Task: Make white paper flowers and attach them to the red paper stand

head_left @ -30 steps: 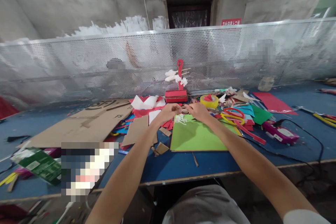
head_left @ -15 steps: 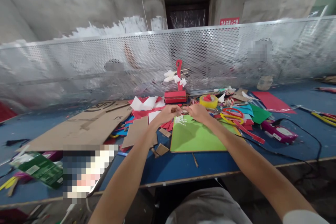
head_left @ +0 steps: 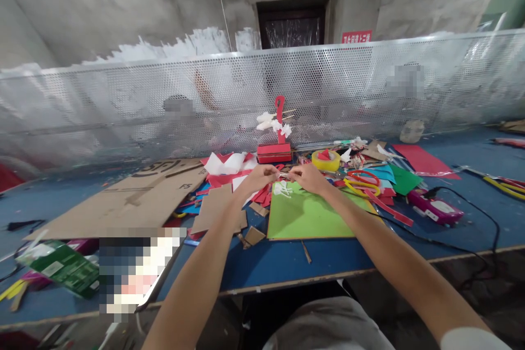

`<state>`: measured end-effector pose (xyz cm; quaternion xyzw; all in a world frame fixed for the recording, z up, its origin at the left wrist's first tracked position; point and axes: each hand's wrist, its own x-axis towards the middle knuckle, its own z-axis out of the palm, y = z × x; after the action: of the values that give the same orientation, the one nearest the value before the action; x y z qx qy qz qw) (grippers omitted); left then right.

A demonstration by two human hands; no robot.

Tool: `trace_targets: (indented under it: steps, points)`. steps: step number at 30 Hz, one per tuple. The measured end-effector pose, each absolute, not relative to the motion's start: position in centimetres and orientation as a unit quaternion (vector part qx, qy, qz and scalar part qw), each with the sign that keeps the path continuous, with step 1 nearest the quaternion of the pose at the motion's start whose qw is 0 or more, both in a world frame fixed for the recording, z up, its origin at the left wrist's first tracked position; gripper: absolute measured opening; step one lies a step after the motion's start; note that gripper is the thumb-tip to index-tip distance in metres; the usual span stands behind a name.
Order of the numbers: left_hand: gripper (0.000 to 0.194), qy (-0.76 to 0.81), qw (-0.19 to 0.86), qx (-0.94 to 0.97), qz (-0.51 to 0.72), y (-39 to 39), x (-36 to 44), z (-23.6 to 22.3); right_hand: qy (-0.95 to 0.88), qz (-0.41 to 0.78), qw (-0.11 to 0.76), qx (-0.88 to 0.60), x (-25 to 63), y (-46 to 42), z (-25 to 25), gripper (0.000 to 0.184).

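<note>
My left hand (head_left: 263,176) and my right hand (head_left: 307,178) come close together above the far edge of a lime-green board (head_left: 315,213). Both have their fingers pinched. Something small and pale shows between the fingertips, too small to name. Just below it, a white piece with thin strands (head_left: 283,190) lies on the board's far left corner. Behind the hands stands a red box-shaped base (head_left: 274,152) with an upright red strip (head_left: 280,104) hooked at the top. White tufts (head_left: 268,121) and thin sticks are attached to the strip.
Left of the board are cardboard scraps (head_left: 215,209) and a large cardboard sheet (head_left: 135,194). A yellow tape roll (head_left: 326,161), yellow-handled scissors (head_left: 361,186) and a purple device (head_left: 437,208) with a black cable lie to the right. A perforated metal screen (head_left: 229,98) runs along the back.
My hands have drawn slightly apart, and the pale bit between the fingertips shows more. The view has tilted up a little. Other things stay in place.
</note>
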<state>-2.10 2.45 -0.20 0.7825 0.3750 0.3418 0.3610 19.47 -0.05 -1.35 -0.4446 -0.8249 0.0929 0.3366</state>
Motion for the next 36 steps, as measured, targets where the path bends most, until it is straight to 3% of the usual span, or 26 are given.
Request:
trace_targets:
  steps: [8, 20, 26, 30, 34, 36]
  points:
    - [0.02, 0.378, 0.314, 0.824, 0.284, 3.0, -2.8, -0.7, -0.869, 0.055, 0.226, -0.437, 19.7, -0.5, -1.0, 0.033]
    - [0.014, 0.429, 0.261, 0.849, 0.164, 3.6, -2.9, -2.3, -0.841, -0.023, 0.27, -0.468, 20.0, -0.4, -1.0, 0.045]
    - [0.024, 0.447, 0.23, 0.849, 0.163, 4.0, -3.1, -2.5, -0.843, -0.012, 0.264, -0.469, 19.9, -0.4, -1.0, 0.043]
    - [0.017, 0.438, 0.22, 0.848, 0.2, 4.4, -4.7, -1.5, -0.841, -0.012, 0.268, -0.47, 19.9, -0.7, -0.7, 0.043]
    - [0.013, 0.568, 0.113, 0.784, 0.224, 5.0, -7.1, -1.0, -0.843, -0.019, 0.258, -0.47, 19.8, -0.9, -0.6, 0.042]
    - [0.014, 0.601, 0.121, 0.755, 0.232, 5.3, -7.9, -1.3, -0.848, -0.018, 0.256, -0.464, 19.8, -0.9, -0.7, 0.043]
